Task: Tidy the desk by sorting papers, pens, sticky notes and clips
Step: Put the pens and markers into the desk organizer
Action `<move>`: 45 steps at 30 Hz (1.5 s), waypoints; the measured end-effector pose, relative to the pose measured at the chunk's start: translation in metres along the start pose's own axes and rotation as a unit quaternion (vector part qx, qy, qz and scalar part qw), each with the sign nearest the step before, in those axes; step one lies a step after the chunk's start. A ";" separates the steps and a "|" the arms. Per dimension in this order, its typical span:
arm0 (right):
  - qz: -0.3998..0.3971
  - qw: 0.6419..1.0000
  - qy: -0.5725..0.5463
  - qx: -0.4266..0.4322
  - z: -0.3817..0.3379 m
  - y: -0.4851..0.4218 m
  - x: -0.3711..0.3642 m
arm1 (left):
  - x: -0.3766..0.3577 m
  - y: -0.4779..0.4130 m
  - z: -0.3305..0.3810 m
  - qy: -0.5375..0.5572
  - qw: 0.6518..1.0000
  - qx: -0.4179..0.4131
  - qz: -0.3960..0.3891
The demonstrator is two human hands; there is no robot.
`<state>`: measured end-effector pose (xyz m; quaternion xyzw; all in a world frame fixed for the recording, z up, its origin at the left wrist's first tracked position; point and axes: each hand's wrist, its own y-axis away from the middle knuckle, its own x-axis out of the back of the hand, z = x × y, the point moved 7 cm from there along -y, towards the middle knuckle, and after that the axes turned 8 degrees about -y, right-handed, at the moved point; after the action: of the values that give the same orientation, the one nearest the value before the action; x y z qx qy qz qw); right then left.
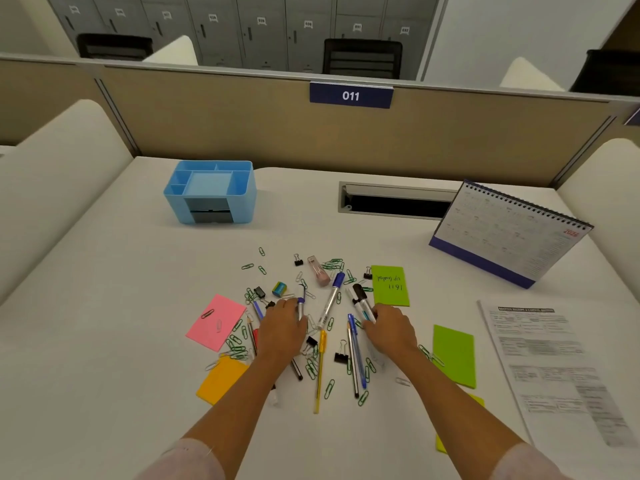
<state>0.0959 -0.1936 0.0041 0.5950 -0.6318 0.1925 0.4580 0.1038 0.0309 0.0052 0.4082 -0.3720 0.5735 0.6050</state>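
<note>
Desk, white, bears a scatter of stationery at its middle. A standing calendar sits at the far right, with printed papers lying nearer along the right edge. A blue organiser stands at the back left, well apart from the clutter. A green sticky note, a pink pad and an orange pad ring the pile. The left hand curls round a blue-capped pen; the right hand grips two black-capped pens. A yellow pen lies between the hands, among green paper clips and black binder clips.
</note>
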 end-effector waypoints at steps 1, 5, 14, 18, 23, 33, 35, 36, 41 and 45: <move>0.002 1.000 -0.005 -0.004 0.000 0.000 0.001 | -0.001 -0.002 -0.001 0.012 1.000 0.004 -0.008; 0.015 0.999 -0.046 -0.006 -0.002 0.000 0.002 | -0.003 -0.010 -0.003 0.041 0.999 0.013 -0.027; 0.068 0.978 -0.197 0.005 -0.020 0.005 -0.003 | -0.001 -0.027 -0.013 0.126 0.991 0.021 -0.046; 0.061 0.972 -0.226 0.000 -0.027 0.001 -0.010 | 0.007 -0.038 -0.005 0.176 0.984 0.013 -0.036; 0.058 0.955 -0.285 -0.052 -0.036 -0.014 -0.012 | 0.006 -0.051 0.024 0.206 0.977 -0.024 -0.052; 0.077 0.928 -0.348 -0.106 -0.019 -0.009 -0.021 | -0.023 -0.061 0.054 0.132 0.988 -0.042 -0.067; 0.077 0.927 -0.352 -0.101 -0.019 -0.007 -0.022 | -0.027 -0.062 0.056 0.110 0.991 -0.039 -0.071; 0.075 0.927 -0.353 -0.098 -0.019 -0.006 -0.022 | -0.029 -0.063 0.057 0.102 0.991 -0.038 -0.073; 0.060 0.913 -0.392 -0.093 -0.020 -0.003 -0.024 | -0.033 -0.063 0.060 0.097 0.991 -0.042 -0.080; 0.055 0.915 -0.385 -0.105 -0.019 -0.006 -0.027 | -0.034 -0.066 0.058 0.112 0.989 -0.039 -0.083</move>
<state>0.1048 -0.1647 -0.0104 0.5359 -0.8074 -0.0947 0.2277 0.1683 -0.0358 -0.0077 0.3469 -0.2889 0.5482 0.7040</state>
